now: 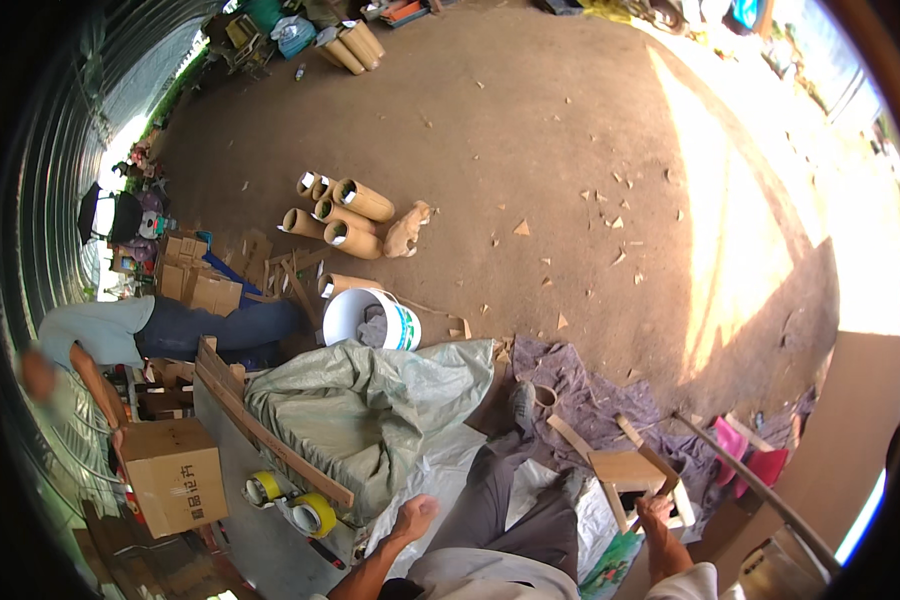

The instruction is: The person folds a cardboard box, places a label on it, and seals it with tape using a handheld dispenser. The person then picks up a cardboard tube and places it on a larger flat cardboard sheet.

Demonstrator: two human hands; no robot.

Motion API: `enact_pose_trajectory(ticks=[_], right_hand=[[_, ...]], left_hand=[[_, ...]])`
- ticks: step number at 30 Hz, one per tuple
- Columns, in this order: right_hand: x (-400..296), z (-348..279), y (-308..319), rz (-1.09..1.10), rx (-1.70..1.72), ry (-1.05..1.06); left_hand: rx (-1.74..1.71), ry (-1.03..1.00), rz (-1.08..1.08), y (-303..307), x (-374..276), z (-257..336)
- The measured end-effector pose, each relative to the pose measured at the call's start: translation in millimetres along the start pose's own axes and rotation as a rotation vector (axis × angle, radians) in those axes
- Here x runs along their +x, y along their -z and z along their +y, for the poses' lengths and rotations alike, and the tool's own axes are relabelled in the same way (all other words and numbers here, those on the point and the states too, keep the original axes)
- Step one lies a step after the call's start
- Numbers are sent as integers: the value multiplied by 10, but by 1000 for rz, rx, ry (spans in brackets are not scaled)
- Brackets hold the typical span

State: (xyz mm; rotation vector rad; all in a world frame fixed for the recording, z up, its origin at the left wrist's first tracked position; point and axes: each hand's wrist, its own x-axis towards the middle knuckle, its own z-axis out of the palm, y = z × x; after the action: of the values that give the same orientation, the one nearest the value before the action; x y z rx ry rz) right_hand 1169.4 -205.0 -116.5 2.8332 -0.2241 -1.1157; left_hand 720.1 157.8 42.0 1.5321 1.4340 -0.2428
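My left hand (pixel 418 517) is over my lap, fingers curled, with nothing visible in it. It is nearest to a pale green woven plastic sheet (pixel 345 427) draped beside my leg. My right hand (pixel 654 510) closes on the frame of a small wooden stool (pixel 628 467), which lies tipped with its legs pointing outward. Fingers and wood overlap there, so the exact grip is partly hidden. Beneath that hand is a green printed bag (pixel 613 562). On the grey tabletop (pixel 251 551) to my left are two rolls of yellow tape (pixel 311 515) and a red-and-black cutter (pixel 326 553).
A person (pixel 105 330) at left holds a cardboard carton (pixel 174 476). A long wooden strip (pixel 277 442) edges the table. Ahead are a white bucket (pixel 375 319), several cardboard tubes (pixel 352 214) and a small tan dog (pixel 407 230). A pole (pixel 757 491) slants at right beside a cardboard sheet (pixel 844 420).
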Motion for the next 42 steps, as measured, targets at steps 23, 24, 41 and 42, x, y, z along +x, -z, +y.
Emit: enact_pose_trajectory(ticks=[23,24,41,42], right_hand=[[-302,-4806,3781,-88,-57,1270],[-166,-5214,3866,-79,-52,1269],[54,-12049,5009,92,-230,1106],[-68,-12515,5003,106,-240,1120]], left_hand=[[-413,111,222,1758,3320,1580],[-323,-78,290,1817,3440,1569],[-533,402,242,4051,6603,3871],[-579,403,269,4233,6952,3934]])
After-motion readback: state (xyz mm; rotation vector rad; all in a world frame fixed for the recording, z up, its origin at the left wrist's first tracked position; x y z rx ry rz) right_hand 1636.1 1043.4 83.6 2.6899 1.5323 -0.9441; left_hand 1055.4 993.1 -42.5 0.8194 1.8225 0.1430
